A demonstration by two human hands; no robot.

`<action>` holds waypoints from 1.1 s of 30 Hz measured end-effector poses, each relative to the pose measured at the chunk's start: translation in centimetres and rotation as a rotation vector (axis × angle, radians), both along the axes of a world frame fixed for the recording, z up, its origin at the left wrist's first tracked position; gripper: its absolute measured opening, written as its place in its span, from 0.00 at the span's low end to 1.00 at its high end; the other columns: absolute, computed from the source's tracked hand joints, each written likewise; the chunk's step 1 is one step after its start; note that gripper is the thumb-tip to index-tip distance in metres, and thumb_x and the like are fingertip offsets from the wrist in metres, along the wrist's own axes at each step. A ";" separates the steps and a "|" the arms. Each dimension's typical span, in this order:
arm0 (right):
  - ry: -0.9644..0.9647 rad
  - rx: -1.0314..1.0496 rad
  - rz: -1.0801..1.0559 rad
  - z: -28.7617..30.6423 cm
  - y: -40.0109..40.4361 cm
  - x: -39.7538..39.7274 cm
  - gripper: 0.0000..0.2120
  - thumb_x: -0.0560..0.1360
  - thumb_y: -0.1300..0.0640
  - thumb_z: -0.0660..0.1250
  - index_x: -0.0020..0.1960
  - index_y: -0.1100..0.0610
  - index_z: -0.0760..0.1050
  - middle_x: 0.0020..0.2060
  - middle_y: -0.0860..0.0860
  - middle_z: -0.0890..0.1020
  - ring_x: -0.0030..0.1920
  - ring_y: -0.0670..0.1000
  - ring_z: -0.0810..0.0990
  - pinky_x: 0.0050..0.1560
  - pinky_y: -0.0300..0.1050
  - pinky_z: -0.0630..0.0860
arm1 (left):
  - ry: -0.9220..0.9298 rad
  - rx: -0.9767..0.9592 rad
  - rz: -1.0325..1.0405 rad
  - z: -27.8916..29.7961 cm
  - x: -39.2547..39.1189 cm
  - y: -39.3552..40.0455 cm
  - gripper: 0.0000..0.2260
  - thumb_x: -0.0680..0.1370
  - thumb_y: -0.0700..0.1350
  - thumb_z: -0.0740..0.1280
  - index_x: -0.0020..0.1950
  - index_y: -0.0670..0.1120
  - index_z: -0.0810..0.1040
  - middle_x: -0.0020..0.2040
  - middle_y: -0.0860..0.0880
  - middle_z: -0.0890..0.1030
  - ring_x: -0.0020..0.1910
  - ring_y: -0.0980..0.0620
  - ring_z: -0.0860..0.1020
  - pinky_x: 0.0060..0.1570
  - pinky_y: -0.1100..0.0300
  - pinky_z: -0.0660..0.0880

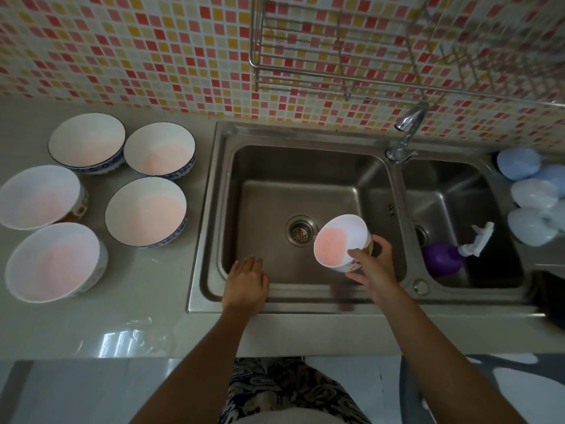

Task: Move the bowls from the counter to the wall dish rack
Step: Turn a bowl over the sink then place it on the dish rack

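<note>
My right hand (pixel 371 264) grips a white bowl (pixel 337 240) by its side, tilted with its mouth toward me, above the big sink basin (pixel 263 166). My left hand (pixel 246 281) hovers palm down, fingers spread, over the basin's front left edge, holding nothing. Several white bowls stand upright on the counter to the left: two blue-patterned ones at the back (pixel 87 142) (pixel 159 149), one blue-patterned in the middle (pixel 146 211), and two with orange trim at the far left (pixel 38 195) (pixel 53 261). The wire wall dish rack (pixel 333 71) hangs on the tiled wall above the sink.
A chrome tap (pixel 406 130) rises between the two basins. In the small right basin (pixel 489 280) lies a purple spray bottle (pixel 443 258). Pale blue lids or cups (pixel 532 194) are stacked on the right counter. The grey counter (pixel 107 325) runs along the front.
</note>
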State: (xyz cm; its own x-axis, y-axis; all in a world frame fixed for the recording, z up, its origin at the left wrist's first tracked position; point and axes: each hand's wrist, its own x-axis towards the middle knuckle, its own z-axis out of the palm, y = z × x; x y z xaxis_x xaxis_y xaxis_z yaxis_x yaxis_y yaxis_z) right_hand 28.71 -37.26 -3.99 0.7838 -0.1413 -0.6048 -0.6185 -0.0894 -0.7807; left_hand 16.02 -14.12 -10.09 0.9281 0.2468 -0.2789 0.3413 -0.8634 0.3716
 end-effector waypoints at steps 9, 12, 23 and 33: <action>-0.013 -0.058 0.037 0.7 1.2 0.1 0.38 0.66 0.67 0.76 0.68 0.45 0.64 0.68 0.53 0.68 0.62 0.58 0.70 0.40 0.50 0.81 | 0.014 -0.002 -0.001 0.3 0.0 0.0 0.22 0.81 0.51 0.51 0.73 0.44 0.65 0.72 0.44 0.69 0.72 0.48 0.66 0.74 0.52 0.55; -0.029 -0.086 0.060 0.7 1.4 0.2 0.38 0.66 0.67 0.76 0.68 0.45 0.64 0.67 0.52 0.68 0.64 0.59 0.70 0.43 0.52 0.82 | 0.032 0.014 -0.020 0.3 0.0 0.1 0.22 0.81 0.52 0.50 0.73 0.44 0.65 0.72 0.44 0.69 0.71 0.48 0.66 0.74 0.52 0.56; -0.161 -0.187 0.225 1.0 1.8 0.6 0.39 0.64 0.63 0.79 0.67 0.44 0.64 0.61 0.49 0.71 0.61 0.56 0.72 0.46 0.54 0.83 | 0.011 0.012 -0.023 0.7 0.0 0.1 0.22 0.81 0.52 0.51 0.71 0.43 0.67 0.69 0.44 0.72 0.69 0.48 0.69 0.73 0.53 0.57; -0.369 -0.464 0.499 1.7 2.2 0.0 0.42 0.63 0.58 0.81 0.70 0.48 0.63 0.66 0.54 0.70 0.62 0.54 0.72 0.54 0.52 0.81 | 0.010 0.015 -0.026 0.7 0.0 0.0 0.21 0.81 0.51 0.51 0.70 0.44 0.68 0.68 0.44 0.74 0.68 0.48 0.70 0.73 0.53 0.58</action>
